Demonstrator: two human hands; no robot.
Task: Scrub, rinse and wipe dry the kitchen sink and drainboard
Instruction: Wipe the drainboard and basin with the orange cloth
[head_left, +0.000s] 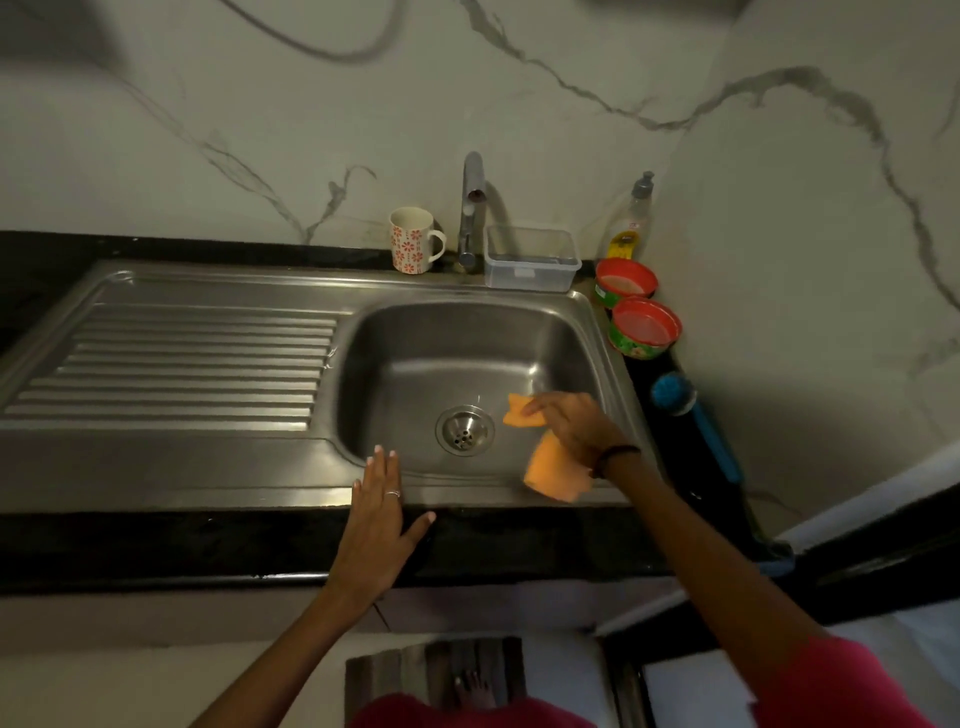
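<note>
Steel sink, right hand gripping orange cloth.

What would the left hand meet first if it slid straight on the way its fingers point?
The left hand lies flat on the sink's front rim, fingers pointing toward the back wall. Going straight on, it would pass the rim's edge and drop into the basin, probably just left of the drain; depth is uncertain.

R hand holds an orange cloth against the sink basin floor, just right of the drain; L hand lies flat, fingers straight, on the sink's front rim w/ thumb on the black counter. Ribbed drainboard at left. Behind: floral mug, tap, clear plastic box, soap bottle; two red-lidded tubs and a blue brush at right.
</note>
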